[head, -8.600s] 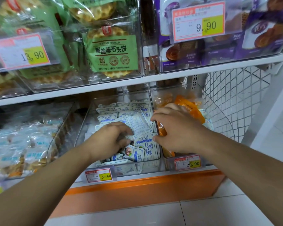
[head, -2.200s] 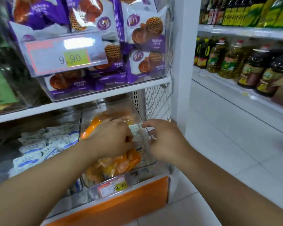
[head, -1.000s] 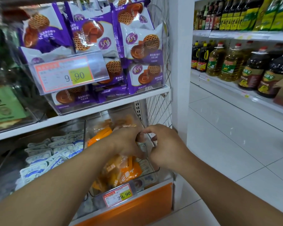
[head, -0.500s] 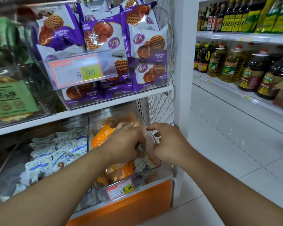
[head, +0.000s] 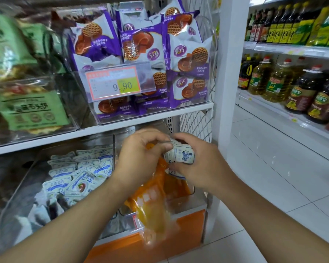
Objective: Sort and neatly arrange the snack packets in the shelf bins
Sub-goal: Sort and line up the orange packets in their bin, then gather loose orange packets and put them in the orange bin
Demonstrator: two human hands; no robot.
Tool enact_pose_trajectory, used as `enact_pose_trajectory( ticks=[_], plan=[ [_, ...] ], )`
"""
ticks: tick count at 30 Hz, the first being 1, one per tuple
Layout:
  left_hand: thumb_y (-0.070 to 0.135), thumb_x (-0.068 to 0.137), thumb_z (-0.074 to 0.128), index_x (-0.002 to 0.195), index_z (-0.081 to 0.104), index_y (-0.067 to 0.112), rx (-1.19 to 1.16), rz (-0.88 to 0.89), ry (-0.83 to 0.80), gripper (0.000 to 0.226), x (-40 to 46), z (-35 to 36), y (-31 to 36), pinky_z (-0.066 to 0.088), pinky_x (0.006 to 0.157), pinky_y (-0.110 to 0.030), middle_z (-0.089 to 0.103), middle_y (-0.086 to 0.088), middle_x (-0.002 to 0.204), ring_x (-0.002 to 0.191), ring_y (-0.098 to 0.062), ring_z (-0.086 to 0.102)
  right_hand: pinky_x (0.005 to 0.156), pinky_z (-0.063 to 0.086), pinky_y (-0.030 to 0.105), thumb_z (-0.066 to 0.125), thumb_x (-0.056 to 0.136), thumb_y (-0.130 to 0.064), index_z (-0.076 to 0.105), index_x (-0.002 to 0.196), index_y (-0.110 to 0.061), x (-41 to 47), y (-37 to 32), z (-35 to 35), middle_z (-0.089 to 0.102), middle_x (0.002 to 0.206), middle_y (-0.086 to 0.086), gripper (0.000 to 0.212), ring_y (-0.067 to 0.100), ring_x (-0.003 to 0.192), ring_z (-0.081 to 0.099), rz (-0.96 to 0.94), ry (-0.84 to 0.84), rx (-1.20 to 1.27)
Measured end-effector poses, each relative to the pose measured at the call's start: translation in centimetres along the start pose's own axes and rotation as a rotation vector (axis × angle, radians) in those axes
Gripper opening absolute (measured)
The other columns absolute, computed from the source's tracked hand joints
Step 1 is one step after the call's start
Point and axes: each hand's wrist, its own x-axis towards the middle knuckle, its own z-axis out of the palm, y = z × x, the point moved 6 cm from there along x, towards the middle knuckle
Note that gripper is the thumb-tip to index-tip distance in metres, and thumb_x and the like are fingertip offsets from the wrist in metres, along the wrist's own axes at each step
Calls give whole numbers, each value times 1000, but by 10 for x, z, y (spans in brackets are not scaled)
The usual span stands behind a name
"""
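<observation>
Both hands had lifted from the right bin (head: 196, 201); the right hand (head: 201, 164) now pinched stray white packets (head: 180, 154), the left hand (head: 141, 154) gripped orange packets (head: 152, 198), sorting underway.

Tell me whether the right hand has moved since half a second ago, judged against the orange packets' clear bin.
Yes. The right hand has lifted out of the clear bin and now grips a stack of white-and-blue packets above the bin's rim.
</observation>
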Motion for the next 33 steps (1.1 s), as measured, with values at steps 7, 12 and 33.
enact_pose_trajectory(
  ticks=[7, 12, 33],
  plan=[
    [2, 82, 80, 86, 80, 17, -37, 86, 13, 16, -32, -38, 12, 50, 92, -18, 71, 6, 106, 108, -14, 66, 91, 50, 7, 82, 87, -15, 64, 139, -40, -14, -34, 14, 68, 128, -24, 61, -9, 116, 61, -126, 54, -5],
    [19, 85, 81, 108, 71, 35, 29, 34, -100, 31, -59, -80, 2, 41, 110, -23, 59, 20, 138, 133, 1, 51, 88, 48, 6, 83, 87, -12, 67, 137, -39, -19, -65, 46, 70, 123, -24, 60, -10, 112, 64, -196, -5, 55],
    [79, 83, 53, 159, 21, 33, 793, -232, -214, 95, -146, -214, -139, -2, 127, -44, 16, 8, 167, 155, -14, 6, 129, 16, 39, 66, 94, -24, 23, 164, -27, 14, -116, 212, 19, 170, -7, 83, 16, 159, 6, -133, -541, -444]
  ],
)
